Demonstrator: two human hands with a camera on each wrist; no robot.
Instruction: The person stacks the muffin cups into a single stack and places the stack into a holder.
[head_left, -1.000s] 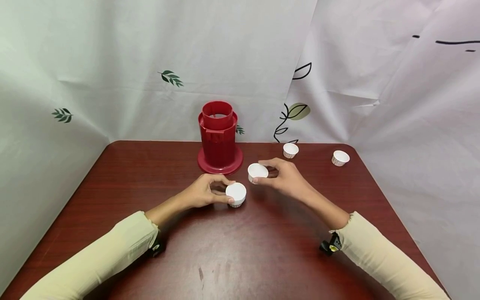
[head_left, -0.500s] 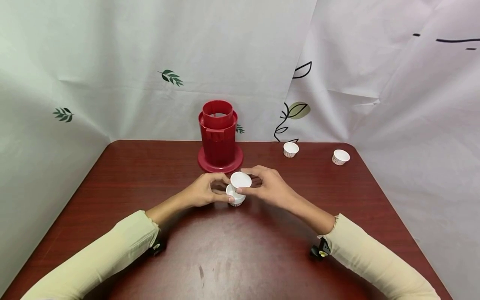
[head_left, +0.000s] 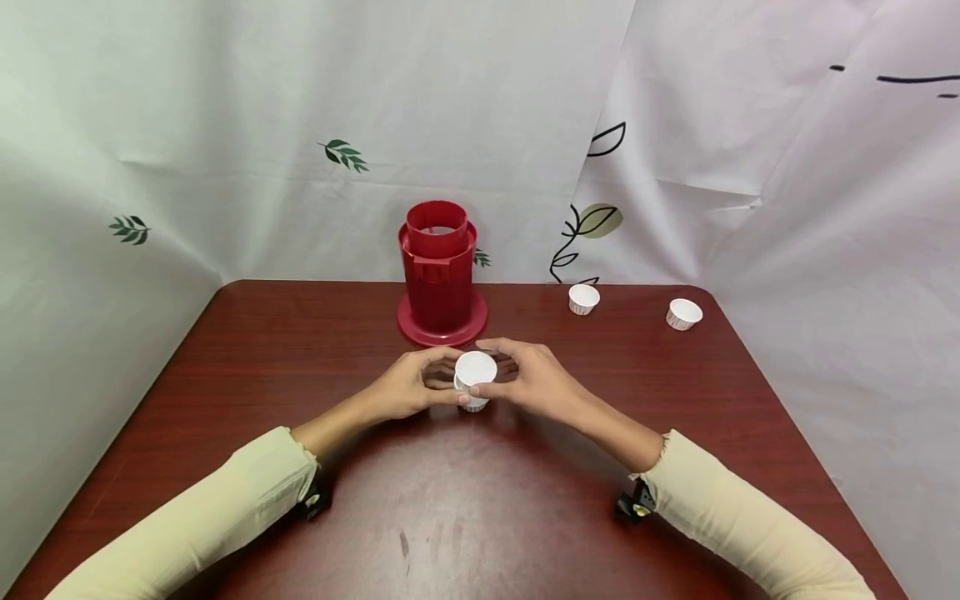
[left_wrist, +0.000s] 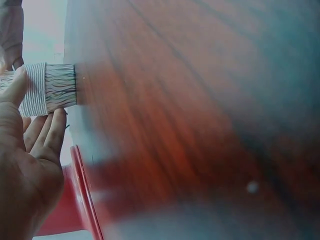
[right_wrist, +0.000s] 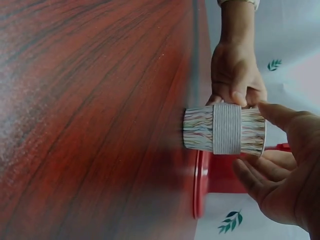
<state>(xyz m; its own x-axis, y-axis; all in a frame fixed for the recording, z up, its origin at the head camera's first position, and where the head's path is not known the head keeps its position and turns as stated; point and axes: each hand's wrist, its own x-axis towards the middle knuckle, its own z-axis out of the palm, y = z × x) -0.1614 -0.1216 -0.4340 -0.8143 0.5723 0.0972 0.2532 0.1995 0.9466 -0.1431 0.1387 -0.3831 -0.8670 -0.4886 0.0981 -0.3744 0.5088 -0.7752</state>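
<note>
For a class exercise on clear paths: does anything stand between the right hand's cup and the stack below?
Nothing visible does: the upper cup held by the right hand meets the stack directly. The left hand grips the stack's side, and the red container stands beyond.

From your head, one camera looks forward and down across the table; from your wrists, two closer, low, sideways-turned views share the stacked cups and red container.
</note>
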